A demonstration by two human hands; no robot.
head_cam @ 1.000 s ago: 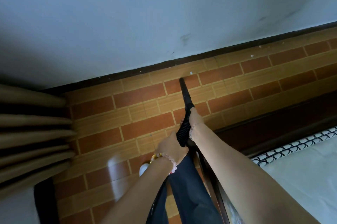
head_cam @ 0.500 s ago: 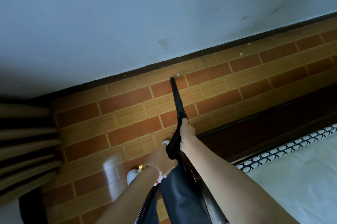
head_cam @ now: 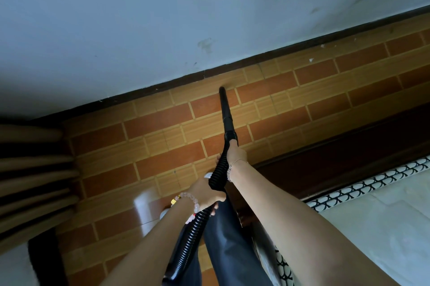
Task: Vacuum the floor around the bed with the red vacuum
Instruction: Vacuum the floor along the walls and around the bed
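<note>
Of the vacuum, a black rigid nozzle (head_cam: 225, 108) and a black ribbed hose (head_cam: 186, 250) are seen. The nozzle is pointed away from the person, angled down at the tiled floor (head_cam: 162, 153). Its tip is placed just short of the dark skirting (head_cam: 256, 62) under the pale wall (head_cam: 162, 18). Tip contact with the floor cannot be confirmed.

The right hand (head_cam: 236, 154) is clamped on the hose just below the nozzle cuff. The fingers are wrapped round the far side and mostly hidden, with the hose running along the inner side of the wrist. A chain bracelet (head_cam: 230, 169) is worn there.

The left hand (head_cam: 206, 192) is closed round the hose lower down, close behind the right. The hose is bent over the top of the fist, and curled fingertips (head_cam: 213, 209) are seen beneath it. A bead bracelet (head_cam: 192, 203) is worn on that wrist. From the fist the hose is routed down towards the body, beside a dark trouser leg (head_cam: 228, 239).

A dark wooden bed frame (head_cam: 337, 153) is located right of the nozzle, with a pale mattress (head_cam: 384, 227) on it. A folded curtain (head_cam: 30, 174) is seen at far left. A few pale specks (head_cam: 310, 60) are noted on the floor by the skirting, well right of the tip.
</note>
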